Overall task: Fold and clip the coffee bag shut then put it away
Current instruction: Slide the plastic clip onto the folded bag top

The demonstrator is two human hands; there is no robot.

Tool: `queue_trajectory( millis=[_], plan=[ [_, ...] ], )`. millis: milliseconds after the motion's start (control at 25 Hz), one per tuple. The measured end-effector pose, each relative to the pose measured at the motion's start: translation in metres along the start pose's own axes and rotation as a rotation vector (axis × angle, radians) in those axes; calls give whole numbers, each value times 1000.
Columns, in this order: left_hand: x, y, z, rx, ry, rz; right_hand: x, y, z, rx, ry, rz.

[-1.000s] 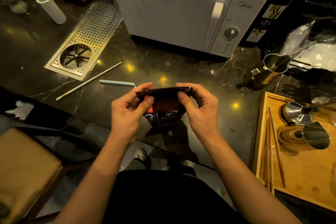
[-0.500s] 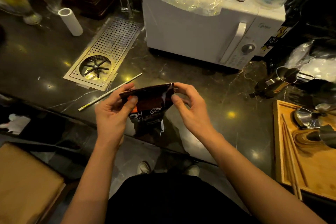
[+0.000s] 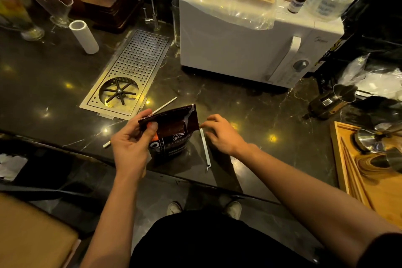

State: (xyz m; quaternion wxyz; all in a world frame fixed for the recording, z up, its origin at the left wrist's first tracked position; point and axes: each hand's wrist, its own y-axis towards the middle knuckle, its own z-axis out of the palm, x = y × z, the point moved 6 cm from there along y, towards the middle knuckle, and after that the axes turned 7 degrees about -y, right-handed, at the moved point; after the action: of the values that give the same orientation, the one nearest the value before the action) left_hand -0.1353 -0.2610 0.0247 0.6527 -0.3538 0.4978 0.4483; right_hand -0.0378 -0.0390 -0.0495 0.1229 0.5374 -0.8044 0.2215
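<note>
The dark coffee bag [image 3: 174,130] stands on the black marble counter near its front edge, its top folded over. My left hand [image 3: 130,146] pinches the left end of that fold between thumb and fingers. My right hand [image 3: 221,135] is off the bag, just to its right. Its fingertips pinch the upper end of a thin pale clip bar [image 3: 205,152], which points down toward the counter edge. A white rod [image 3: 165,105] lies on the counter behind the bag, partly hidden by my left hand.
A perforated steel drip tray [image 3: 130,76] is set in the counter behind the bag. A white microwave [image 3: 228,45] stands at the back. A wooden tray [image 3: 343,169] with metal cups sits at right, a steel pitcher [image 3: 335,100] beyond it. A white roll [image 3: 83,37] lies back left.
My right hand has let go of the bag's fold and now grips the clip bar to the right of the bag. My left hand still holds the fold. The camera has tilted up.
</note>
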Motion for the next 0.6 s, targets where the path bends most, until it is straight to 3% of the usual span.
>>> queue_trajectory(
  millis=[120, 400, 600],
  plan=[
    [3, 4, -2, 21, 14, -14, -2, 8, 4, 112, -164, -19],
    [7, 5, 3, 67, 24, -30, 7, 9, 4, 171, -389, -199],
    [9, 6, -1, 81, 41, -45, 7, 18, 1, 167, -472, -206]
  ],
)
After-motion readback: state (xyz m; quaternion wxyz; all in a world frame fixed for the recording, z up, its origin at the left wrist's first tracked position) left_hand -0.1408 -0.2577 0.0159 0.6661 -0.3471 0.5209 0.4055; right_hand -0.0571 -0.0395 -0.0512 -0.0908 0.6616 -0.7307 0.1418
